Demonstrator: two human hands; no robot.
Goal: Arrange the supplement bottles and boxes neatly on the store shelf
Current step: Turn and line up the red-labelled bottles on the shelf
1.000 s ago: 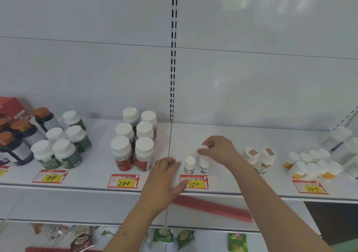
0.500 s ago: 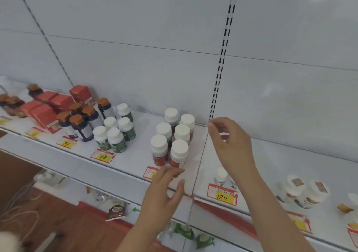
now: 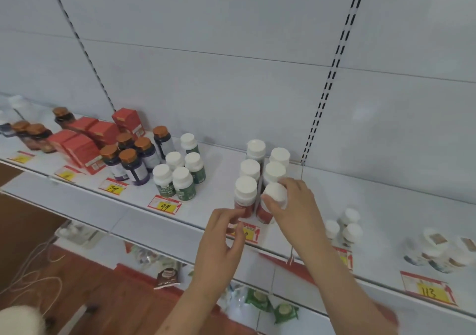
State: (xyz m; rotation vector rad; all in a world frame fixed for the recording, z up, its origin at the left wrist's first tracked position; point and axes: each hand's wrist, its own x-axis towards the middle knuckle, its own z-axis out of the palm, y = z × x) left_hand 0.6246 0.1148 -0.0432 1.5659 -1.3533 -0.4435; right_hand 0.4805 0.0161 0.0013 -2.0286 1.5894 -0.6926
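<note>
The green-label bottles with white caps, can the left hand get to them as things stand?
Probably yes: the left hand is free, and only bare shelf separates it from the green-label bottles.

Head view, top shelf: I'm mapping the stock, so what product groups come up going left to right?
Copper-capped brown bottles → red boxes → copper-capped dark bottles → green-label white-capped bottles → red-label white-capped bottles → small white bottles → squat white jars.
</note>
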